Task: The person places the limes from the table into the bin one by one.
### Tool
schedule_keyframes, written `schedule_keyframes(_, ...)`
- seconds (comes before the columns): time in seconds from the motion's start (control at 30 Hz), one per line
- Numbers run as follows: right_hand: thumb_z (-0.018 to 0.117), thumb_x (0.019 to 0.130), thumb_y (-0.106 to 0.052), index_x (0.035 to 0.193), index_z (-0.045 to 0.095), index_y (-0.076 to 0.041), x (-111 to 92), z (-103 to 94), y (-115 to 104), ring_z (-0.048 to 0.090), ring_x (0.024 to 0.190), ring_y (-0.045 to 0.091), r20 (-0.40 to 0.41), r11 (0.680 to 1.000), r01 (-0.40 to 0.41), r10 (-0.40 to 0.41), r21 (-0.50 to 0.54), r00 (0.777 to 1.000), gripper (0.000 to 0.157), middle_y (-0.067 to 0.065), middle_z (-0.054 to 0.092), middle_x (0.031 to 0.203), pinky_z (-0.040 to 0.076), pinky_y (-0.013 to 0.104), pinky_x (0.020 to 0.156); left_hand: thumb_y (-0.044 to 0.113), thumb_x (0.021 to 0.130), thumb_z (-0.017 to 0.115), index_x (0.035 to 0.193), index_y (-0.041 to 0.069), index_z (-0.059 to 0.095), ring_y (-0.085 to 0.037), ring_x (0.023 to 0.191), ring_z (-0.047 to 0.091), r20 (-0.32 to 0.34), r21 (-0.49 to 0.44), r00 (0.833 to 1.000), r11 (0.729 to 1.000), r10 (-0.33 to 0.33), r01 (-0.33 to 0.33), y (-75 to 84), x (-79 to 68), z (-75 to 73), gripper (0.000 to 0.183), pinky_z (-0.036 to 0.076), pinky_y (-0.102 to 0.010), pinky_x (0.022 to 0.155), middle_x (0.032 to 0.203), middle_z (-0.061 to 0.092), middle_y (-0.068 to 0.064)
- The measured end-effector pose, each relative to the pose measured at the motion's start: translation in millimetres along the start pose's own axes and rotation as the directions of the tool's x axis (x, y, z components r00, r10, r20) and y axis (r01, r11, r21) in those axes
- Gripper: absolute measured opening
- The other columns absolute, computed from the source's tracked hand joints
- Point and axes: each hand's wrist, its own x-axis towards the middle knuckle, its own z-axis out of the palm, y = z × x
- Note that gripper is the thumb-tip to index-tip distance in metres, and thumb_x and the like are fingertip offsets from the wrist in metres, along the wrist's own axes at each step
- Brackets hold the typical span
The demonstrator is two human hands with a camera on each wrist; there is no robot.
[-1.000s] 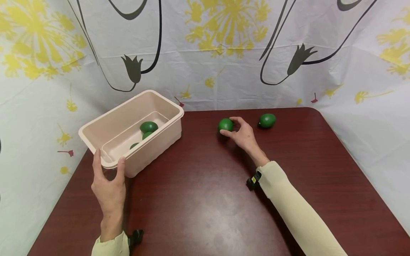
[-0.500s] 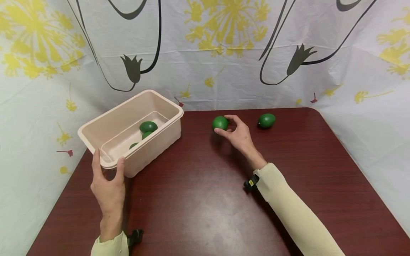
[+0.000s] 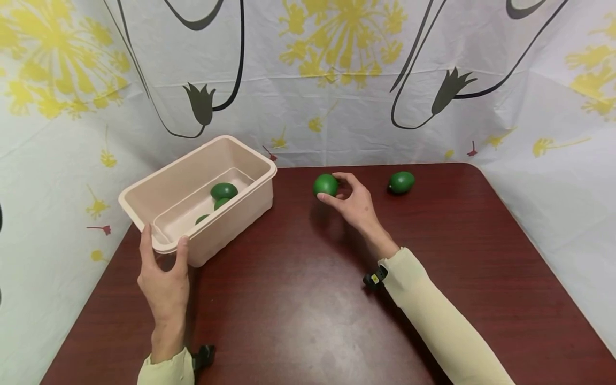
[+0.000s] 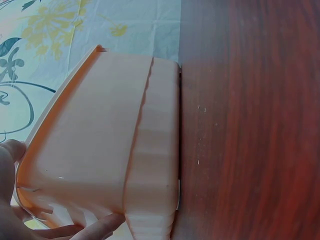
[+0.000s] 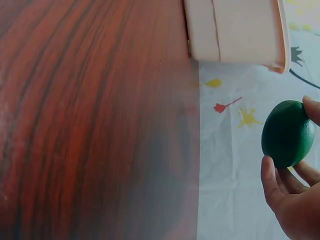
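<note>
My right hand (image 3: pixel 357 206) pinches a smooth green lime (image 3: pixel 325 185) between thumb and fingertips, raised over the table with its shadow below. In the right wrist view, the lime (image 5: pixel 288 134) appears egg-shaped and glossy, with fingers at both ends. A pale beige plastic bin (image 3: pixel 231 230) stands at the left, set at an angle. My left hand (image 3: pixel 165 286) grips its near end, thumb and fingers spread across the corner at the rim. Inside the bin lie a dark green lime (image 3: pixel 223 191) and two others partly hidden by its wall.
Another green lime (image 3: pixel 401 182) lies near the far edge of the dark red-brown table (image 3: pixel 298 310), right of my right hand. A white patterned cloth (image 3: pixel 308 123) hangs behind the table and along both sides.
My right hand has lifted the lime slightly and carried it a short way left, toward the bin. The left hand and bin stay in place.
</note>
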Motion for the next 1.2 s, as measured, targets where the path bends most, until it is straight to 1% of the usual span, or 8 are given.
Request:
schedule_keyframes(0.17,0.088,0.083,-0.038,0.14,0.06,-0.023,-5,4.6,-7,0.067,0.103,0.028,0.023,0.999,-0.016,0.014,0.051,1.0,0.065,0.004,0.063,0.14,0.053,0.038,0.092,0.042,0.092,0.078,0.152,0.054,0.043,-0.025,0.131,0.059,-0.003,-0.002,1.0,1.0,0.005,-0.005,-0.7,0.2,0.5,0.07,0.041,-0.045,0.113,0.152,0.061,-0.005)
schedule_keyframes(0.27,0.089,0.083,-0.035,0.139,0.061,-0.022,-9,8.2,-14,0.067,0.102,0.028,0.033,0.997,0.007,-0.01,0.079,0.999,0.065,0.004,0.063,0.137,0.053,0.039,0.092,0.043,0.092,0.078,0.153,0.052,0.044,-0.025,0.13,0.059,-0.004,-0.002,1.0,1.0,0.006,-0.006,-0.3,0.5,0.4,0.071,0.041,-0.046,0.113,0.152,0.061,-0.007)
schedule_keyframes(0.4,0.089,0.083,-0.033,0.139,0.061,-0.021,-13,12.4,-22,0.068,0.101,0.026,0.037,0.996,0.051,-0.054,0.079,0.998,0.064,0.004,0.065,0.134,0.054,0.04,0.093,0.043,0.092,0.078,0.154,0.05,0.044,-0.024,0.125,0.06,-0.006,0.004,1.0,1.0,0.002,-0.002,0.4,0.8,-0.2,0.071,0.042,-0.048,0.109,0.15,0.062,-0.009)
schedule_keyframes(0.5,0.089,0.082,-0.031,0.139,0.061,-0.021,-16,14.6,-27,0.07,0.101,0.024,0.037,0.995,0.069,-0.072,0.074,0.997,0.064,0.004,0.066,0.134,0.055,0.038,0.092,0.044,0.092,0.078,0.154,0.051,0.043,-0.025,0.124,0.06,-0.006,0.01,1.0,1.0,0.0,0.0,0.5,0.8,-0.5,0.071,0.042,-0.049,0.108,0.15,0.062,-0.009)
schedule_keyframes(0.63,0.089,0.082,-0.032,0.139,0.061,-0.022,-19,16.4,-31,0.07,0.1,0.023,0.032,0.994,0.084,-0.086,0.066,0.996,0.064,0.004,0.067,0.133,0.055,0.035,0.09,0.043,0.092,0.078,0.154,0.052,0.043,-0.024,0.126,0.06,-0.005,0.008,1.0,1.0,0.003,-0.003,0.1,0.1,0.0,0.071,0.042,-0.049,0.11,0.151,0.061,-0.007)
schedule_keyframes(0.77,0.089,0.082,-0.032,0.138,0.061,-0.022,-22,18.6,-34,0.068,0.098,0.023,0.035,0.993,0.096,-0.099,0.067,0.994,0.063,0.003,0.067,0.131,0.055,0.036,0.089,0.043,0.092,0.078,0.152,0.053,0.043,-0.024,0.128,0.059,-0.008,0.007,1.0,1.0,0.007,-0.007,-0.4,-0.3,0.3,0.071,0.041,-0.048,0.111,0.151,0.061,-0.005)
schedule_keyframes(0.97,0.089,0.082,-0.032,0.138,0.061,-0.022,-27,23.1,-38,0.068,0.099,0.022,0.051,0.991,0.104,-0.109,0.089,0.993,0.063,0.003,0.066,0.13,0.056,0.038,0.091,0.042,0.092,0.078,0.151,0.055,0.043,-0.025,0.13,0.059,-0.008,0.006,1.0,1.0,0.006,-0.006,-0.7,-0.4,-0.1,0.07,0.041,-0.048,0.112,0.151,0.061,-0.007)
schedule_keyframes(1.2,0.089,0.083,-0.031,0.138,0.062,-0.022,-30,28.3,-45,0.07,0.1,0.023,0.068,0.985,0.118,-0.127,0.122,0.99,0.062,0.003,0.066,0.131,0.056,0.037,0.092,0.042,0.092,0.078,0.152,0.054,0.043,-0.026,0.132,0.058,0.001,-0.003,1.0,1.0,0.004,-0.004,0.4,-0.3,-0.2,0.071,0.04,-0.05,0.113,0.152,0.06,-0.008)
